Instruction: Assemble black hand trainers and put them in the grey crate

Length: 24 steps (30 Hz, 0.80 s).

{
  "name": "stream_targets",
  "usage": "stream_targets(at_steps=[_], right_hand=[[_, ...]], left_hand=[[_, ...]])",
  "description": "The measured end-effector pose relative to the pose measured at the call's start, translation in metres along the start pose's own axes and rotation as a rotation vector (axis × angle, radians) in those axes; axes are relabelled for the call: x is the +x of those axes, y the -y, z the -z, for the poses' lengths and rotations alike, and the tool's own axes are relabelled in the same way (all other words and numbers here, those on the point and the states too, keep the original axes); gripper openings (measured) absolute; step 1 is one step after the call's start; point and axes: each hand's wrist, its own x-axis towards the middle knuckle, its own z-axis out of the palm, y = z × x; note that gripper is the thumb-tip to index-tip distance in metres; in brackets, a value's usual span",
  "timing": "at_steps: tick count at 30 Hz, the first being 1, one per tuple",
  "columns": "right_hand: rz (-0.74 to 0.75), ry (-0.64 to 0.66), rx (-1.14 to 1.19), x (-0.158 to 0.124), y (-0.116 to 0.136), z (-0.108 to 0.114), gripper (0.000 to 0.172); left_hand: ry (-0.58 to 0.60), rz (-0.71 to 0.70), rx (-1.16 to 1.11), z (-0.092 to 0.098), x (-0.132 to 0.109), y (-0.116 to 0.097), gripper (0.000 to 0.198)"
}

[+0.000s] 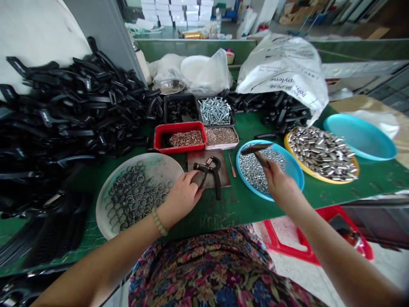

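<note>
Work position: a metal plate (226,175) lies near the middle of the worktop (246,209), set back from the near edge. A black lever assembly (212,169) rests on the plate, with one arm extending past the plate's near edge.

Left hand (182,198): fingers close around the grip end of the assembly, steadying it. Right hand (281,183): closed on the handle of a hammer (255,148), whose head is raised above the blue tray (298,172) of nuts, to the right of the plate and clear of the assembly.

Progress: a bright metal part shows between the black pieces, so this unit appears partly assembled. Whether the hammer has struck it cannot be determined.

Remaining: one unit is in hand. Much stock appears unused: black levers (96,106) heap along the left end, rings (137,200) fill the pale tray beside the left hand, rivets (187,138) occupy the red bin beyond the plate, and metal sleeves (322,155) fill the yellow tray toward the right end. Black parts (284,111) lie under a plastic bag (284,64) toward the far edge; their completion state is unclear.
</note>
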Motion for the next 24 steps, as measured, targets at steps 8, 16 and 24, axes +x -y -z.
stream_targets(at_steps=[8,16,24], right_hand=[[0.245,0.076,0.245,-0.026,0.083,0.016,0.047],[0.205,0.114,0.163,-0.023,0.098,0.017,0.048],[-0.081,-0.029,-0.125,-0.001,0.007,-0.004,0.051]], left_hand=[[0.112,0.009,0.004,-0.009,-0.012,0.002,0.021],[0.102,0.018,-0.056,-0.010,-0.017,-0.004,0.021],[0.006,0.234,0.054,0.048,0.059,0.077,0.029]])
